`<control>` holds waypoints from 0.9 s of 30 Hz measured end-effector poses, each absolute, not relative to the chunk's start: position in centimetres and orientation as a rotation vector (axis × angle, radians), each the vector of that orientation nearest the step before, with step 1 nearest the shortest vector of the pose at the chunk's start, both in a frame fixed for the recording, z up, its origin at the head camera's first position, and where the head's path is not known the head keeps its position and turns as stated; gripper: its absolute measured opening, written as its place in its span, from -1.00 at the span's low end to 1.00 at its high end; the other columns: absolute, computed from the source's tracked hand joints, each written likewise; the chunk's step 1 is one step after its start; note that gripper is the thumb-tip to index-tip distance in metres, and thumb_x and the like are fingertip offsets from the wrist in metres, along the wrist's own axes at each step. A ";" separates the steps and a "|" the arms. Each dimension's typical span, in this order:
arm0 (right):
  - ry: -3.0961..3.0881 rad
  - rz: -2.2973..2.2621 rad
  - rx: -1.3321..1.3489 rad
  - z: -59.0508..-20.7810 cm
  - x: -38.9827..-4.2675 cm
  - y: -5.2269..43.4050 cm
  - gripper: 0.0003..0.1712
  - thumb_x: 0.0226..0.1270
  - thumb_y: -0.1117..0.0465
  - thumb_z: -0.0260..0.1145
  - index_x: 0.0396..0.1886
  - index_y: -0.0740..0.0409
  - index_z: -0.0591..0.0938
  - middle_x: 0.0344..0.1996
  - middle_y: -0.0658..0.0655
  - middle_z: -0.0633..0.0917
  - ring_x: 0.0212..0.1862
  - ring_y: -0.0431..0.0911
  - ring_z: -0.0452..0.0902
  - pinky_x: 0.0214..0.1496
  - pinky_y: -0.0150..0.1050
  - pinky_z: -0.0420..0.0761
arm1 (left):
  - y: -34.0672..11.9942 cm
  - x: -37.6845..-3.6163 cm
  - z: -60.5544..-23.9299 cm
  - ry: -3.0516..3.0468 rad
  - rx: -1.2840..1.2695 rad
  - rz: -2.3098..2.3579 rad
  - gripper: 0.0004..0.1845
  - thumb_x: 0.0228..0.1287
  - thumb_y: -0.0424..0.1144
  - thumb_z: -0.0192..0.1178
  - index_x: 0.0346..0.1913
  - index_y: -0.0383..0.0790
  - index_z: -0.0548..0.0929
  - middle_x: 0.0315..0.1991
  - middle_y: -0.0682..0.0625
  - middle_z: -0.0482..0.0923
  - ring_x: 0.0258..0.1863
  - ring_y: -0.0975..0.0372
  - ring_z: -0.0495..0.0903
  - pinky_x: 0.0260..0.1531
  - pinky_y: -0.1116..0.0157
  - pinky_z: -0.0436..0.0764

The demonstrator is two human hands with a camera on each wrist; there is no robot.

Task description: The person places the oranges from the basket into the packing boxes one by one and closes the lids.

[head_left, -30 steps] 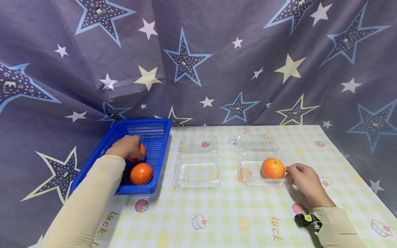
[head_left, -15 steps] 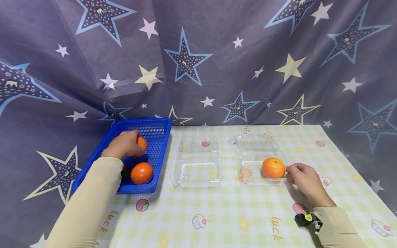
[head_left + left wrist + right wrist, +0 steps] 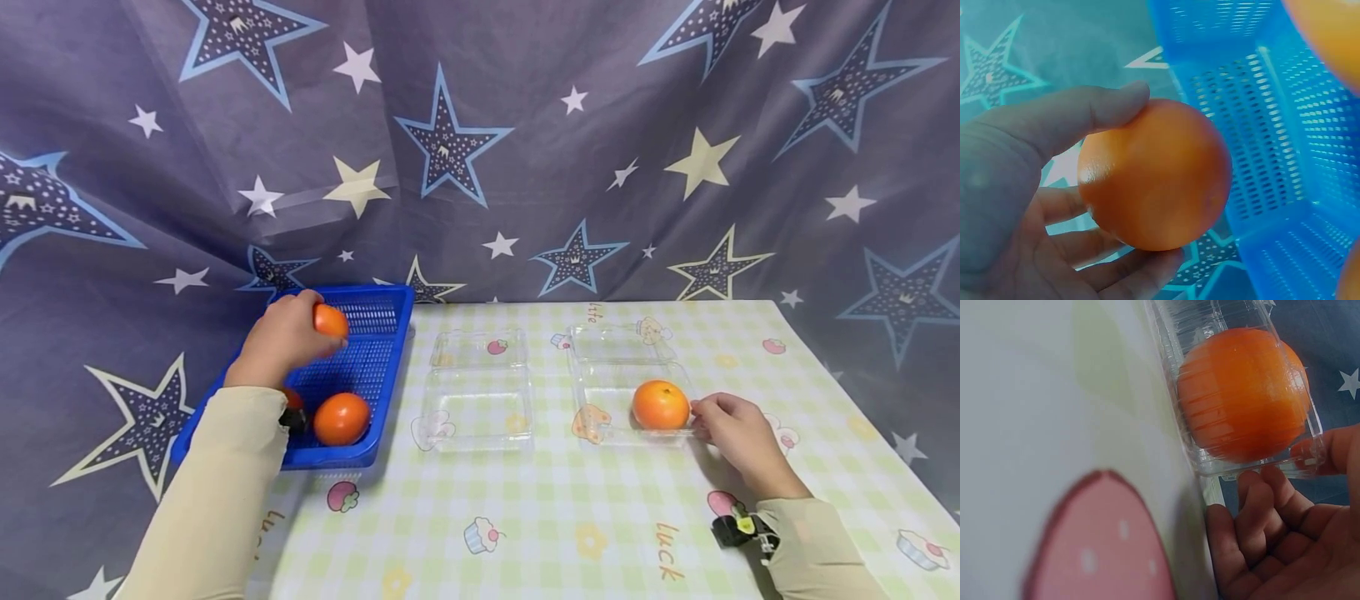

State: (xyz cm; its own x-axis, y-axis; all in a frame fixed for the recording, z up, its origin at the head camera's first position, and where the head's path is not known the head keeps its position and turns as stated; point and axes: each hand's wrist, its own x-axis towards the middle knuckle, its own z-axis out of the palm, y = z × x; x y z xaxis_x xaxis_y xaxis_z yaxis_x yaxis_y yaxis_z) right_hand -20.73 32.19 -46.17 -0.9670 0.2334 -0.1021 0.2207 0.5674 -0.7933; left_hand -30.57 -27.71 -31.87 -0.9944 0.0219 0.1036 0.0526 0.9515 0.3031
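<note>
Your basket is bright blue and every fruit orange. The worktop wears pale green-and-yellow checks with cupcakes; the backdrop is dusky purple with stars.

Basket at the surface's far left with a fruit in its near end, perhaps another behind the sleeve, two open trays right of it, right tray holding an orange

An empty clear clamshell box lies open mid-table on the checked cloth, right of the basket. 1 orange fruit sits in the basket's near corner. Star-print curtain behind.
</note>
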 end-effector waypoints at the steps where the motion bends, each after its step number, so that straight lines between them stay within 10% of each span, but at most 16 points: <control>1: -2.767 1.400 -0.401 -46.1 -20.7 32.2 -0.47 0.61 -0.08 -0.01 -0.03 0.29 0.64 -0.12 0.23 0.69 -0.10 0.03 0.56 -0.16 -0.36 0.60 | -27.7 -30.4 -31.6 -2.993 -0.055 -0.483 -0.11 0.12 0.05 0.49 0.39 -0.36 0.36 0.10 -0.38 0.46 -0.04 -0.23 0.51 -0.07 -0.21 0.63; 27: -2.747 1.397 -0.374 -46.1 -20.7 32.1 -0.49 0.60 -0.05 0.02 -0.05 0.31 0.64 -0.19 0.22 0.70 -0.17 -0.03 0.57 -0.19 -0.38 0.62 | -23.1 -27.6 -30.3 -2.557 -0.064 -0.658 -0.23 0.19 0.08 0.48 0.40 -0.14 0.47 0.23 -0.34 0.47 0.09 -0.26 0.50 0.03 -0.31 0.54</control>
